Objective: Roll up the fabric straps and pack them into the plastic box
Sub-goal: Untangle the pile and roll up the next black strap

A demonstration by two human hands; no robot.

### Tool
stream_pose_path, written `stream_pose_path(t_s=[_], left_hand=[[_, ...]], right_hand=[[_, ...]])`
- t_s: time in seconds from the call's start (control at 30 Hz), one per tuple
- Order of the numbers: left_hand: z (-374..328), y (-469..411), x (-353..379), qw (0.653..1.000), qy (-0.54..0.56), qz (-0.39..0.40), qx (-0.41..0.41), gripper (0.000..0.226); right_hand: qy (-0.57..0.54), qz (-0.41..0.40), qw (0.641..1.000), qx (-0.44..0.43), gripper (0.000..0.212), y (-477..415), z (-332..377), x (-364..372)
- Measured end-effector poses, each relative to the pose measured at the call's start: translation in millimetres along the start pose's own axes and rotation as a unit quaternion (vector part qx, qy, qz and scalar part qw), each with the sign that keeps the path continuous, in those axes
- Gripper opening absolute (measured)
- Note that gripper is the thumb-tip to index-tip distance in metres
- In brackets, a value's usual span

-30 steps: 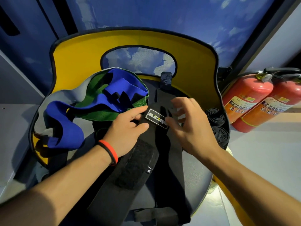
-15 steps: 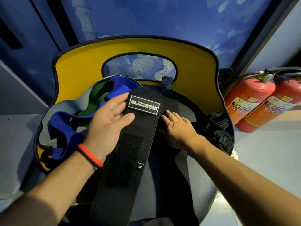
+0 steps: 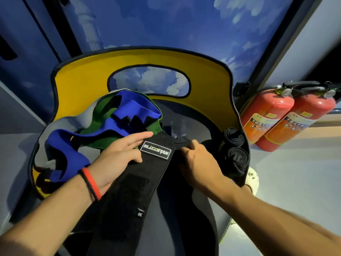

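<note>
Now, wide left hand [image 3: 116, 159] rests on one labelled strap [image 3: 129, 191]; right hand [image 3: 199, 161] grips one plain strap [image 3: 181, 209]; two rolls [image 3: 233, 139] at three o'clock.

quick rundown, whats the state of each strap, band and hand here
labelled black strap, unrolled, flat along the seat
plain black strap, unrolled, far end gripped
right hand, fingers curled on that end
left hand, fingers straight, resting on the labelled strap
two black rolls, rolled up, at the seat's right edge
coloured bands, unrolled, loose heap
fire extinguishers, upright
</note>
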State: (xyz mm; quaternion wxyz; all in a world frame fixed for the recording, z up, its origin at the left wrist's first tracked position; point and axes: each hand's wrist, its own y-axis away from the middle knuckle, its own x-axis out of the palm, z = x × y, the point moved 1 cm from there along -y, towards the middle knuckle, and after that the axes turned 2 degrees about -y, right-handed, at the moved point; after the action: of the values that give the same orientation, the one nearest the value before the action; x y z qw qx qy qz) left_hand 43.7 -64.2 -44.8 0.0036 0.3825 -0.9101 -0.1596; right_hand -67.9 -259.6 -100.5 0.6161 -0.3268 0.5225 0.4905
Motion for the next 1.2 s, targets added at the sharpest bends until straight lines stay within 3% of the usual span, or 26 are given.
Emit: stream_pose_path(t_s=[0.1,0.27,0.47,0.57,0.7,0.8,0.9,1.03,1.2], left_hand=[[0,0,0,0.999,0.039,-0.021,-0.008,0.06],[0,-5,-5,0.99,0.082,-0.107,-0.042,0.019],[4,-6,-6,0.982,0.091,-0.084,-0.144,0.031],[5,-6,-4,0.98,0.076,-0.079,-0.163,0.03],[-1,-4,-3,0.988,0.003,-0.097,-0.119,0.037],[-10,5,0,0.995,-0.04,-0.058,-0.075,0.058],[-15,15,4,0.996,-0.072,-0.037,-0.036,0.055],[-15,16,3,0.989,-0.07,-0.134,0.004,0.029],[-13,3,10,0.964,-0.088,-0.245,0.057,0.029]], right_hand=[[0.014,-0.008,0.998,0.054,0.037,-16,-10,6],[-0.015,0.0,0.997,0.079,0.032,-29,-6,13],[-0.059,-0.001,0.993,0.101,0.009,-33,-3,6],[-0.111,-0.024,0.989,0.098,0.01,-27,-2,-2],[-0.166,-0.032,0.977,0.128,0.02,-14,-5,-27],[-0.208,-0.046,0.966,0.147,0.033,-8,-12,-42],[-0.249,-0.059,0.953,0.161,0.041,-6,-13,-49],[-0.29,-0.093,0.94,0.157,0.036,-4,-4,-58],[-0.317,-0.158,0.925,0.136,0.038,3,12,-72]])
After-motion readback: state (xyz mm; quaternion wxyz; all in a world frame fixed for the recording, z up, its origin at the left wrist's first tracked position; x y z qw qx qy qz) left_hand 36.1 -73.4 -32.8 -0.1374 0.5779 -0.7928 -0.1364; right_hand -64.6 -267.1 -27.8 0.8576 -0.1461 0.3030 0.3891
